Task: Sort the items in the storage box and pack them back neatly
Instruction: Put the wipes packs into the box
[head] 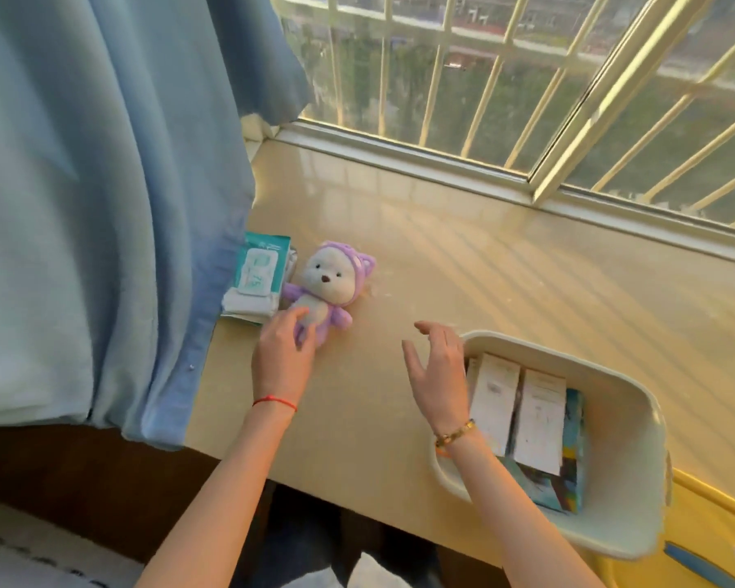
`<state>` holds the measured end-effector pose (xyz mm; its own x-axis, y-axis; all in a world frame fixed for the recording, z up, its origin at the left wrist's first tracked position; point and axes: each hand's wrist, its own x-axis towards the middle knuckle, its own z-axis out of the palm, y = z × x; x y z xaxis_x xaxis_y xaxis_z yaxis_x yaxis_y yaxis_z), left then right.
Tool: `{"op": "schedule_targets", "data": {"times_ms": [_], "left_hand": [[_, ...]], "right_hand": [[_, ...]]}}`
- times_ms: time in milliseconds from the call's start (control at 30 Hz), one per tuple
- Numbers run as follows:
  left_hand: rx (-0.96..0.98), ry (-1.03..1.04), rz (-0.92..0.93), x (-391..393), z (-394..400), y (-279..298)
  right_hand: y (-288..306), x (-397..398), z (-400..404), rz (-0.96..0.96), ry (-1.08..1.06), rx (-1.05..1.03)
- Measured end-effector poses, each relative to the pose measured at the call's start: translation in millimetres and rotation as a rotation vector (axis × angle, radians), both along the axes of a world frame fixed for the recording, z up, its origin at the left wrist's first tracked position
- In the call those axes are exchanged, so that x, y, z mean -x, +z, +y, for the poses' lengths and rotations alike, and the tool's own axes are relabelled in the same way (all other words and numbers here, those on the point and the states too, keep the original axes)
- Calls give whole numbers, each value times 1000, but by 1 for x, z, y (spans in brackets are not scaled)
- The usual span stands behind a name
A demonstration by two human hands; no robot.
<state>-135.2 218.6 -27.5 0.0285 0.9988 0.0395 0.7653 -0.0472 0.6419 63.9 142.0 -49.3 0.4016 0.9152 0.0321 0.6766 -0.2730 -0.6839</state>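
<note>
Storage box (pixel 637 422); blurred, perhaps "75" wipes pack (pixel 259 271).

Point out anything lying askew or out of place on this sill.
The plush toy lies tilted on the sill, outside the storage box, left hand touching it. The wipes pack sits half under the curtain. Nothing looks spilled or damaged.

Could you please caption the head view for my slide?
Left hand touches plush toy beside wipes pack; right hand hovers by storage box.
</note>
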Motion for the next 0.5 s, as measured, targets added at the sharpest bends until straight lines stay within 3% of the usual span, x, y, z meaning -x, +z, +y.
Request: {"op": "schedule_targets", "data": {"times_ms": [233, 500], "left_hand": [[50, 80, 80, 129, 91, -32], [193, -13, 12, 173, 153, -79]], "right_hand": [[-17, 115, 102, 174, 66, 26], [-58, 195, 198, 223, 0, 226]]}}
